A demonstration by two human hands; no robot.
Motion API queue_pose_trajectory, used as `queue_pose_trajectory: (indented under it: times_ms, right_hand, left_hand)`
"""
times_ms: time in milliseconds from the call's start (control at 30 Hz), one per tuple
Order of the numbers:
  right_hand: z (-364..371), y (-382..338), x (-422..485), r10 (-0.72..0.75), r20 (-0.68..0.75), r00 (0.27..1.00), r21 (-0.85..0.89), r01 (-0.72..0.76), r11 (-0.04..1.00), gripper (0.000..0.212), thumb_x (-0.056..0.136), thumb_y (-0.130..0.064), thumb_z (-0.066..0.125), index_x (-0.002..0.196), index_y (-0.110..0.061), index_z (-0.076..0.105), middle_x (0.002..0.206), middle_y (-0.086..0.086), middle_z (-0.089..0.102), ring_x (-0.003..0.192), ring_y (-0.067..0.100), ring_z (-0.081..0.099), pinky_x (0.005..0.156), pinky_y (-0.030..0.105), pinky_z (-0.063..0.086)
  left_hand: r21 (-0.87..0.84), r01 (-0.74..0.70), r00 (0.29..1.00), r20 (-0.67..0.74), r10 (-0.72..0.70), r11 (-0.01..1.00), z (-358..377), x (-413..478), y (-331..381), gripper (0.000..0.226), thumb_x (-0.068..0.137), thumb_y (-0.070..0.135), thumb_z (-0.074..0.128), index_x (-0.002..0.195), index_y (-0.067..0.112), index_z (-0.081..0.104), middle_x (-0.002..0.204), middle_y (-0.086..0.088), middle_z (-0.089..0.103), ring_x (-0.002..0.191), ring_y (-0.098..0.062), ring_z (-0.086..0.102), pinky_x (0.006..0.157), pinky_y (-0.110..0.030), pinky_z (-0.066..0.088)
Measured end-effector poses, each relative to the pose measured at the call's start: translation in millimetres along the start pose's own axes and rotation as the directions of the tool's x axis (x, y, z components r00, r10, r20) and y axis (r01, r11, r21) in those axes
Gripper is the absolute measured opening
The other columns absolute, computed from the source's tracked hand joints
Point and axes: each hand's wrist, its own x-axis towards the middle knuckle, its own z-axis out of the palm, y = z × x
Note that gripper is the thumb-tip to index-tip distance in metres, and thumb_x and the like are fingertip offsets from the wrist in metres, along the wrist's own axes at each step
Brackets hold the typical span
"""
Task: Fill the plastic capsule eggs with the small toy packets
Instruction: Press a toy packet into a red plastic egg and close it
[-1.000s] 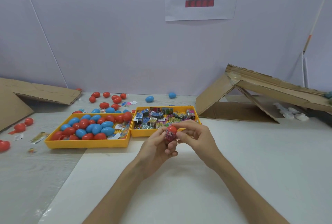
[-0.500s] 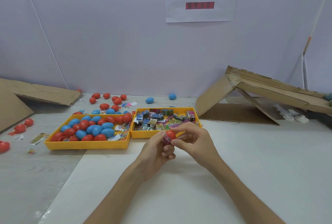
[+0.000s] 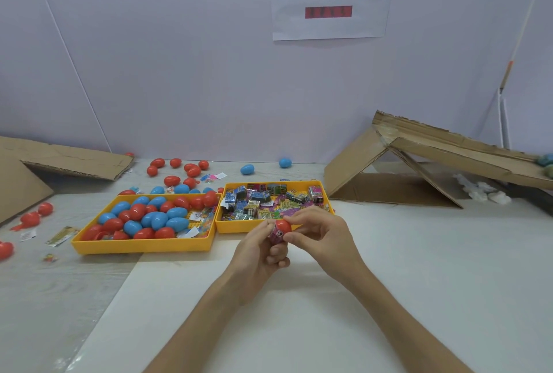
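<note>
Pressing the red capsule egg (image 3: 282,226) shut looks to be the step in hand: it is held above the tabletop (image 3: 419,283), just in front of the packet tray (image 3: 236,227), at the tray's near rim. The left hand (image 3: 257,253) curls round its lower end, where a pink toy packet (image 3: 276,237) shows, while the right hand (image 3: 320,238) pinches the red top. The egg's long axis tilts up toward the tray, so the closing push likely runs along it, right hand against left.
</note>
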Motion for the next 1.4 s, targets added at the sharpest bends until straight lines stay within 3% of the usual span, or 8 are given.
queue_pose_trajectory:
  times_ms: [167, 367, 600, 767, 933, 1033, 1167, 1400]
  right_hand:
    - [-5.4, -2.7, 2.7, 0.118, -0.132, 0.984, 0.198, -0.09, 0.976, 0.018, 0.081, -0.008, 0.081, 0.096, -0.007, 0.071, 0.094, 0.005, 0.078, 0.087, 0.022, 0.076, 0.076, 0.028, 0.059]
    - [-26.4, -3.2, 12.2, 0.389, -0.209, 0.897, 0.591, -0.202, 0.781, 0.03, 0.084, -0.006, 0.072, 0.113, -0.004, 0.064, 0.109, 0.017, 0.074, 0.099, 0.026, 0.073, 0.076, 0.027, 0.058]
    - [-30.8, -12.4, 40.2, 0.683, 0.038, 0.729, 0.764, -0.462, 0.45, 0.023, 0.096, -0.008, 0.062, 0.117, 0.002, 0.065, 0.105, 0.015, 0.073, 0.088, 0.021, 0.075, 0.077, 0.03, 0.061]
    - [-63.9, -54.5, 104.7, 0.656, -0.054, 0.753, 0.758, -0.397, 0.518, 0.017, 0.103, -0.006, 0.048, 0.105, -0.002, 0.064, 0.089, 0.011, 0.071, 0.085, 0.021, 0.067, 0.074, 0.03, 0.054]
    - [-99.9, -64.1, 127.4, 0.62, -0.189, 0.762, 0.849, -0.19, 0.493, 0.044, 0.108, -0.025, 0.037, 0.144, 0.0, 0.037, 0.137, 0.023, 0.055, 0.118, 0.034, 0.061, 0.097, 0.04, 0.05]
    - [-72.8, -37.3, 94.5, 0.565, -0.133, 0.814, 0.557, -0.41, 0.722, 0.028, 0.105, -0.017, 0.043, 0.116, -0.002, 0.063, 0.106, 0.013, 0.07, 0.089, 0.022, 0.07, 0.077, 0.033, 0.053]
    - [-39.8, -7.5, 43.1, 0.339, -0.167, 0.926, 0.08, -0.33, 0.941, 0.029, 0.099, -0.003, 0.052, 0.089, -0.016, 0.076, 0.083, 0.005, 0.074, 0.067, 0.014, 0.066, 0.061, 0.021, 0.051]
    - [-16.0, 21.0, -4.2, 0.043, 0.252, 0.967, -0.421, 0.07, 0.904, 0.047, 0.083, 0.0, 0.061, 0.11, -0.036, 0.076, 0.104, -0.013, 0.066, 0.093, 0.008, 0.062, 0.071, 0.011, 0.044]
  left_hand:
    - [-0.044, -0.113, 0.989, -0.104, 0.108, 0.993, -1.7, 1.6, 2.6, 0.039, 0.109, 0.034, 0.034, 0.122, 0.005, 0.058, 0.058, -0.008, 0.045, 0.05, -0.018, 0.036, 0.057, -0.033, 0.044]
    - [0.738, -0.285, 0.675, -0.298, 0.675, 0.611, -17.8, 2.1, -2.9, 0.019, 0.101, 0.012, 0.054, 0.09, 0.023, 0.065, 0.073, 0.013, 0.062, 0.068, -0.005, 0.055, 0.061, -0.02, 0.045]
    - [0.995, -0.093, 0.897, 0.067, 0.437, 0.038, -19.6, 8.8, -22.3, 0.015, 0.095, 0.042, 0.059, 0.108, 0.036, 0.065, 0.11, 0.017, 0.052, 0.107, -0.007, 0.046, 0.092, -0.026, 0.04]
    - [0.99, -0.106, 0.917, 0.06, 0.395, 0.094, -21.9, 10.4, -20.3, 0.018, 0.095, 0.045, 0.063, 0.111, 0.036, 0.064, 0.108, 0.019, 0.05, 0.104, -0.006, 0.044, 0.091, -0.023, 0.043]
    - [0.972, -0.127, 0.934, 0.051, 0.352, 0.197, -20.8, 10.1, -17.7, 0.034, 0.088, 0.042, 0.074, 0.118, 0.033, 0.063, 0.112, 0.016, 0.052, 0.106, -0.004, 0.046, 0.087, -0.013, 0.042]
    - [0.942, -0.144, 0.947, 0.042, 0.319, 0.304, -21.0, 9.3, -15.9, 0.045, 0.081, 0.034, 0.082, 0.12, 0.034, 0.061, 0.114, 0.015, 0.053, 0.107, -0.004, 0.052, 0.083, -0.007, 0.042]
    - [0.872, -0.152, 0.956, 0.01, 0.293, 0.466, -22.8, 6.3, -14.3, 0.049, 0.081, 0.007, 0.077, 0.119, 0.034, 0.062, 0.112, 0.01, 0.061, 0.103, -0.002, 0.06, 0.083, -0.007, 0.047]
    - [0.871, -0.226, 0.932, 0.063, 0.357, 0.436, -25.1, 9.2, -14.4, 0.042, 0.083, -0.001, 0.072, 0.115, 0.024, 0.064, 0.099, 0.01, 0.068, 0.096, 0.008, 0.06, 0.079, -0.008, 0.048]
